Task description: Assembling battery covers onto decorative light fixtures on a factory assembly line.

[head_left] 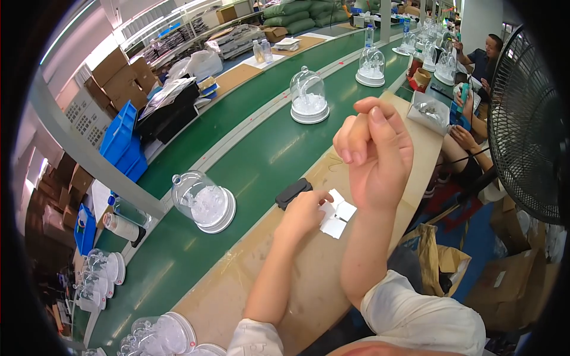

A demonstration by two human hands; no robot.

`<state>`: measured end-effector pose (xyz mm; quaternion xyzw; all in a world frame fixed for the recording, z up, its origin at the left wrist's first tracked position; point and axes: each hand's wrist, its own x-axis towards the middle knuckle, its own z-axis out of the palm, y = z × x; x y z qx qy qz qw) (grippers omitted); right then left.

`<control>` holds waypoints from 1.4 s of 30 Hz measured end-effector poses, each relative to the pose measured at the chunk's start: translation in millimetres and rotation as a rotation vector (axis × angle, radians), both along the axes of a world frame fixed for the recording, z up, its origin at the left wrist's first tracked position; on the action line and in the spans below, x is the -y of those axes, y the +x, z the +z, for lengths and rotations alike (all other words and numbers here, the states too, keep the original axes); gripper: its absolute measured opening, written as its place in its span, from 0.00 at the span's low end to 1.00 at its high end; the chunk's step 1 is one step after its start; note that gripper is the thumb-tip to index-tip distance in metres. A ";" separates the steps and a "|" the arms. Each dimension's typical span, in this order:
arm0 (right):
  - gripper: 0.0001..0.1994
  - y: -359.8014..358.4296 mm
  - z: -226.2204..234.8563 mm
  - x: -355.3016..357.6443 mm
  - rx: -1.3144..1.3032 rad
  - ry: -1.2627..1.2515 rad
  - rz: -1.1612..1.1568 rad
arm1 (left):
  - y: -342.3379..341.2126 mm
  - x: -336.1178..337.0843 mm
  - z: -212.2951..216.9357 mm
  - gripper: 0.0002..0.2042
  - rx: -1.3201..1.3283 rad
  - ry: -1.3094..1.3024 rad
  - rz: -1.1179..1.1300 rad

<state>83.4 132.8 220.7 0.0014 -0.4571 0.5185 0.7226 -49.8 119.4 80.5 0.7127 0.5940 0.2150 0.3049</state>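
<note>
Apparently to steady them, the left hand kept bent fingertips at the edge of the white cards, flat on the table beside a black case. The right hand hung raised, thumb toward curled fingers; whether either pinched anything, I could not tell.

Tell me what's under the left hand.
White flat pieces show just beyond the left hand, on the tan work surface. Whatever lies directly beneath the hand is covered; can't tell.
</note>
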 end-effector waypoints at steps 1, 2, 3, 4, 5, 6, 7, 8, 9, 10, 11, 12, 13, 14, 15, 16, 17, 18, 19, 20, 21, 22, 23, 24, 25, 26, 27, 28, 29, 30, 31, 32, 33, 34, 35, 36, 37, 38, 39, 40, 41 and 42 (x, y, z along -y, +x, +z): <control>0.13 -0.6 0.0 -0.1 0.001 -0.011 0.004 | -1.2 -0.5 4.4 0.19 -0.002 0.007 -0.002; 0.12 -1.6 0.0 0.1 0.002 -0.022 0.009 | -3.0 0.3 10.4 0.18 0.028 0.017 -0.034; 0.12 -4.0 -0.3 0.8 -0.001 -0.014 0.009 | -5.3 2.0 17.5 0.18 0.057 0.026 -0.065; 0.12 -5.3 -0.6 1.0 0.015 -0.015 0.015 | -6.4 3.0 24.9 0.18 0.056 0.036 -0.072; 0.12 -5.7 -1.8 1.0 0.034 -0.020 0.017 | -7.7 4.7 30.9 0.17 0.150 0.103 -0.051; 0.11 -5.0 -2.9 1.5 0.051 -0.030 0.026 | -8.5 6.3 37.5 0.16 0.244 0.168 -0.030; 0.11 -3.4 -3.6 0.9 0.054 -0.025 0.012 | -6.5 8.1 46.5 0.16 0.249 0.172 -0.044; 0.11 -4.8 -2.0 2.3 0.096 -0.039 -0.013 | -7.6 14.3 59.7 0.14 0.369 0.324 0.053; 0.11 -5.1 -1.0 3.1 0.139 -0.054 -0.039 | -8.8 17.2 66.9 0.12 0.489 0.477 0.148; 0.09 -4.1 -1.8 3.4 0.161 -0.043 0.009 | -11.9 17.7 66.3 0.13 0.585 0.633 0.208; 0.09 -6.9 -2.1 4.0 0.159 -0.038 0.007 | -13.3 18.5 66.2 0.14 0.680 0.789 0.267; 0.08 -12.0 -1.3 5.0 0.278 -0.037 -0.043 | -11.7 21.0 67.9 0.16 0.897 0.813 0.376; 0.08 -17.9 1.7 8.4 0.389 -0.033 -0.078 | -16.5 31.9 76.8 0.17 0.960 0.875 0.389; 0.08 -17.2 1.1 8.4 0.391 -0.031 -0.081 | -17.5 38.0 81.4 0.17 1.018 0.884 0.394; 0.08 -16.7 0.6 8.7 0.496 0.010 -0.084 | -18.4 44.0 86.3 0.17 1.076 0.893 0.400; 0.08 -15.8 0.7 8.9 0.603 0.051 -0.090 | -17.9 48.5 91.8 0.16 1.112 0.893 0.380; 0.08 -15.2 0.6 8.7 0.709 0.091 -0.094 | -16.3 52.0 94.9 0.16 1.117 0.891 0.378; 0.06 -11.5 -0.5 7.3 0.759 0.079 -0.030 | -15.1 55.2 97.0 0.15 1.115 0.893 0.382; 0.06 -10.6 -0.2 8.5 0.762 0.078 -0.032 | -14.8 57.6 98.6 0.14 1.112 0.895 0.387; 0.06 -9.8 0.5 10.9 0.714 0.044 0.048 | -14.2 58.5 99.4 0.12 1.113 0.899 0.373; 0.05 -9.5 0.6 12.0 0.665 0.009 0.127 | -14.7 55.7 96.1 0.12 1.117 0.896 0.372; 0.05 -11.2 -0.3 12.0 0.667 0.008 0.132 | -16.1 53.8 91.6 0.11 1.129 0.893 0.326; 0.05 -13.3 -1.5 11.0 0.633 0.029 0.091 | -16.9 53.2 88.9 0.09 1.142 0.890 0.281; 0.05 -15.3 -2.6 10.8 0.600 0.050 0.048 | -17.0 54.6 88.6 0.09 1.143 0.889 0.286; 0.05 -16.9 -3.4 10.6 0.603 0.049 0.048 | -16.7 54.6 88.7 0.08 1.175 0.856 0.243; 0.05 -18.5 -4.0 10.5 0.536 0.047 0.036 | -16.3 54.8 89.2 0.07 1.207 0.823 0.199; 0.05 -19.5 -4.4 10.4 0.468 0.046 0.024 | -14.8 54.8 90.7 0.07 1.209 0.823 0.201; 0.05 -18.8 -3.4 10.9 0.470 0.046 0.024 | -12.4 54.9 93.0 0.06 1.190 0.814 0.172; 0.05 -17.6 -1.4 11.7 0.442 0.063 0.012 | -10.9 55.1 94.7 0.06 1.170 0.805 0.143; 0.05 -17.0 0.3 12.5 0.413 0.081 0.002 | -10.6 55.4 95.3 0.06 1.169 0.799 0.123; 0.05 -18.3 0.8 13.3 0.414 0.081 0.002 | -9.8 56.2 96.0 0.06 1.170 0.799 0.124; 0.05 -20.6 1.2 14.4 0.372 0.066 0.005 | -8.5 57.4 97.2 0.05 1.163 0.790 0.112; 0.06 -22.0 1.3 15.2 0.331 0.051 0.009 | -8.0 58.2 97.8 0.05 1.156 0.780 0.100; 0.06 -21.5 0.7 15.6 0.331 0.052 0.011 | -8.8 59.1 97.5 0.05 1.156 0.782 0.102; 0.07 -19.8 -0.3 15.8 0.344 0.053 0.016 | -9.8 59.9 97.3 0.06 1.023 0.806 0.101; 0.07 -18.5 -1.1 16.0 0.358 0.055 0.020 | -10.6 60.6 97.1 0.07 0.890 0.827 0.101; 0.07 -17.5 -1.4 16.2 0.358 0.056 0.020 | -10.4 62.1 99.8 0.07 0.890 0.828 0.100; 0.08 -16.5 -1.8 16.4 0.343 0.046 0.076 | -9.7 64.7 104.8 0.08 0.835 0.852 0.046; 0.08 -16.0 -2.0 16.7 0.329 0.035 0.130 | -9.2 66.2 107.8 0.09 0.780 0.874 -0.008; 0.08 -16.4 -1.3 18.3 0.328 0.037 0.130 | -9.7 67.2 108.2 0.11 0.753 0.874 -0.011; 0.08 -17.2 0.1 20.8 0.341 0.038 0.163 | -9.7 67.5 108.0 0.11 0.753 0.874 -0.013; 0.08 -17.8 1.3 22.2 0.355 0.039 0.195 | -9.5 67.5 107.7 0.12 0.773 0.868 -0.025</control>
